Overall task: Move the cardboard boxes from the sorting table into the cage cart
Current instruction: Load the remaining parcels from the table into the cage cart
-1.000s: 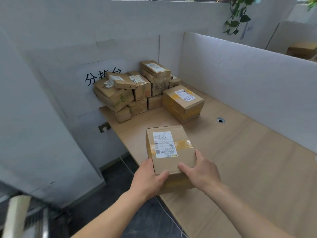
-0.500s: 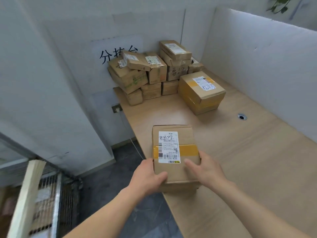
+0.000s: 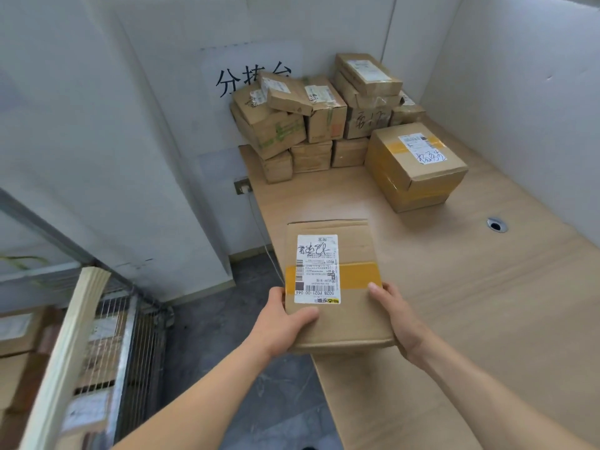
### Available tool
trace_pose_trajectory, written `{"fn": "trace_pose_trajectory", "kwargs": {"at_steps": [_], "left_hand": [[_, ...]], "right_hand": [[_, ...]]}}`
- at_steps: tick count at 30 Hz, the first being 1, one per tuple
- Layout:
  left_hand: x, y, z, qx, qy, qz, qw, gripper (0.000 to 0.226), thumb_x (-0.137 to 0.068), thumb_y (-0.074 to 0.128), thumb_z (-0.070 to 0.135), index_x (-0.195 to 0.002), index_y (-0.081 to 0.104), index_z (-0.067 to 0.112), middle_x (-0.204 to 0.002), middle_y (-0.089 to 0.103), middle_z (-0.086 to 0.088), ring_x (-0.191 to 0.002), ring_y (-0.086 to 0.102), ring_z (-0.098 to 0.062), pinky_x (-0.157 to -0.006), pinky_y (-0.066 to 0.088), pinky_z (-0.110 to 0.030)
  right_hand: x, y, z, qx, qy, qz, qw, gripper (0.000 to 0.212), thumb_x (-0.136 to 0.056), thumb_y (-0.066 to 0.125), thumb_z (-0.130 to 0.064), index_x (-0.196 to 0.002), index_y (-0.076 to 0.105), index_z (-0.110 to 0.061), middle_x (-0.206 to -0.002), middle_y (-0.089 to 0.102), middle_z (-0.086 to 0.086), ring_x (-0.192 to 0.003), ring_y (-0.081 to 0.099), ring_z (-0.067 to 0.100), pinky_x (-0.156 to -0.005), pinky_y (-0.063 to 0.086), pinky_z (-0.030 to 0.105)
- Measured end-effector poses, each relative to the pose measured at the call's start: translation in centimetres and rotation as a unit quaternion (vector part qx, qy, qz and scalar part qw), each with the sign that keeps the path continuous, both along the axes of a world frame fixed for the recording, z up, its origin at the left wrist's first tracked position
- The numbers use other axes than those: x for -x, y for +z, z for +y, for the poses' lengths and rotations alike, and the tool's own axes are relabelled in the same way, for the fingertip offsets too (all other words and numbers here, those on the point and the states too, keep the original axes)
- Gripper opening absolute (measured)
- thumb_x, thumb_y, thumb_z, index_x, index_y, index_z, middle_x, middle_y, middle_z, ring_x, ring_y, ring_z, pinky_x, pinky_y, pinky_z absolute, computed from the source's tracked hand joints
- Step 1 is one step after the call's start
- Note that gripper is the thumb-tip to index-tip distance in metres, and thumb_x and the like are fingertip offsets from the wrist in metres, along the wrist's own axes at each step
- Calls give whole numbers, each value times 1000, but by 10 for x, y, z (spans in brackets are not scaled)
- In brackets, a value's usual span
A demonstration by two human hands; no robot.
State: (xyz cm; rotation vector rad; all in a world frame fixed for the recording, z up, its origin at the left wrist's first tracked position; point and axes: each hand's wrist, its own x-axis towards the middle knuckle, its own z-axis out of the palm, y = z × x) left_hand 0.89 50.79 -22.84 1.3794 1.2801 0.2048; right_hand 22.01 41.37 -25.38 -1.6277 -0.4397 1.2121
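A cardboard box (image 3: pixel 354 241) with a white label and yellow tape is held over the left front edge of the wooden sorting table (image 3: pixel 487 319). My left hand (image 3: pixel 279 319) grips its near left corner, thumb on top. My right hand (image 3: pixel 397 316) grips its near right side. A larger taped box (image 3: pixel 415 164) stands alone further back on the table. Several small boxes (image 3: pixel 318 115) are stacked in the far corner. The wire cage cart (image 3: pixel 130 336) stands at the lower left with boxes inside it.
White partition walls close the table at the back and right. A cable hole (image 3: pixel 496 225) sits in the tabletop at right. A pale flat board (image 3: pixel 65 352) leans on the cart's edge. Dark floor (image 3: pixel 246 401) lies between cart and table.
The view has swung left and down, bringing the cage cart into sight. Both hands keep their hold on the box, which has shifted toward the table's left edge.
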Motion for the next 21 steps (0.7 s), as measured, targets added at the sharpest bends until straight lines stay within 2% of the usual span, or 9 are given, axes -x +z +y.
{"fn": "trace_pose_trajectory", "kwargs": {"at_steps": [3,6,9,11,13,15,18,21], "left_hand": [[17,9,4,-13,37,-23,999,71,-60,73,50,-121,44,25,-114,66,10,-104,65,-8,-96,54,-39],[44,23,14,-28,64,-39,997,84,-52,70,58,-125,43,25,-116,66,11,-106,65,-8,-98,52,-39],[78,41,25,-45,82,-50,994,82,-58,72,55,-127,41,23,-117,64,12,-107,63,-7,-100,52,-38],[106,55,33,-60,91,-56,992,82,-58,72,56,-127,40,25,-118,64,12,-108,64,-7,-100,52,-38],[137,68,41,-76,97,-56,991,88,-53,71,61,-128,40,26,-119,64,13,-107,64,-6,-99,52,-36],[170,81,48,-98,98,-53,989,84,-57,71,58,-128,40,26,-119,63,13,-106,63,-4,-97,51,-32],[221,100,58,-125,112,-51,984,76,-63,71,52,-127,42,26,-119,64,12,-105,63,-2,-95,50,-29],[276,114,68,-144,129,-53,980,78,-60,72,59,-126,43,29,-120,65,11,-106,65,-4,-99,51,-34]], "right_hand": [[10,6,16,-20,20,32,999,68,-66,73,-66,-122,59,-29,-123,71,5,-114,67,30,-103,49,59],[26,19,34,-42,66,26,997,68,-60,74,-66,-119,58,-36,-124,69,3,-110,66,26,-104,43,64],[55,39,56,-68,104,0,992,76,-55,75,-59,-124,53,-35,-113,74,-7,-111,65,23,-104,45,63],[80,52,71,-79,130,-4,988,82,-55,76,-57,-131,52,-37,-115,73,-9,-115,65,23,-104,47,61],[105,64,85,-94,169,2,981,87,-57,78,-55,-137,50,-39,-125,70,-5,-120,63,26,-105,45,63],[134,76,101,-109,202,17,973,88,-59,80,-51,-140,50,-38,-131,67,-1,-122,62,29,-105,45,63],[181,96,125,-135,229,43,963,88,-57,79,-39,-139,52,-23,-129,69,10,-115,66,29,-94,57,45],[230,116,147,-151,261,53,952,89,-55,80,-37,-138,52,-22,-129,68,13,-111,67,29,-89,58,44]]}}
